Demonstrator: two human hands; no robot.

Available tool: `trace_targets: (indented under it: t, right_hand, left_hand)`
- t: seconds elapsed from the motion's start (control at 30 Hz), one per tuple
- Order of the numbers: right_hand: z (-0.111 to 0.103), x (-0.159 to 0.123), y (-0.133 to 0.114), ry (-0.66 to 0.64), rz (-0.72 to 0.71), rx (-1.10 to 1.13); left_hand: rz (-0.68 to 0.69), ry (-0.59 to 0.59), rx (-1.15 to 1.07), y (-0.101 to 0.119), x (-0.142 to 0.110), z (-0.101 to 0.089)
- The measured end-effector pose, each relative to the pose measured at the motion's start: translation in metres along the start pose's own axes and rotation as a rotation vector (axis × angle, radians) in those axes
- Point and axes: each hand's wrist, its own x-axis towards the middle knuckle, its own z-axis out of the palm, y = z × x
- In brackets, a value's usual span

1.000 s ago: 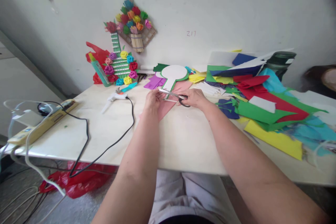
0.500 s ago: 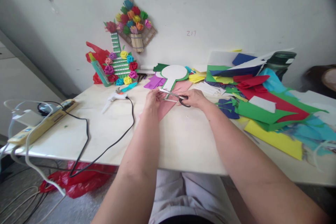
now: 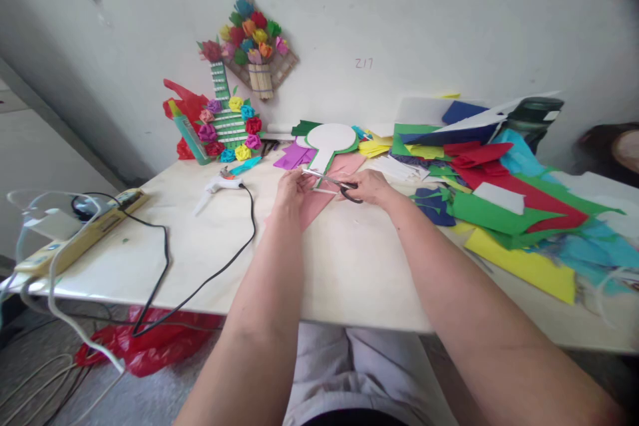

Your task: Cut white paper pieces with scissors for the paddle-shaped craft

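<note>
My right hand [image 3: 372, 188] grips a pair of scissors [image 3: 327, 178] by the dark handles, with the blades pointing left. The blade tips reach the fingertips of my left hand [image 3: 292, 188]. Those fingers are closed on a thin white strip [image 3: 325, 192], which extends to the right under the blades. What lies between the blade tips is too small to make out. Beneath both hands is a sheet of pink paper [image 3: 313, 212]. Just beyond them lies a white round-headed cutout with a handle [image 3: 330, 138], backed by a green border.
A glue gun [image 3: 219, 188] with a black cord and a power strip [image 3: 82, 233] are on the left. Behind them stand a glue bottle [image 3: 190, 133] and a flower-trimmed guitar shape [image 3: 232, 126]. Coloured paper sheets [image 3: 519, 210] and white strips [image 3: 399, 168] are piled on the right.
</note>
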Motion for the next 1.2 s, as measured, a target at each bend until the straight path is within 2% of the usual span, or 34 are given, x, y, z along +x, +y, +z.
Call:
trace_targets:
  t: [0.77, 1.2]
  right_hand:
    - [-0.0003, 0.0002, -0.0006, 0.041, -0.043, -0.126]
    - [-0.0017, 0.0013, -0.0034, 0.017, -0.008, -0.092]
  left_hand:
    - [-0.044, 0.019, -0.017, 0.0008, -0.0019, 0.0015]
    - [-0.131, 0.062, -0.095, 0.0043, -0.0047, 0.0044]
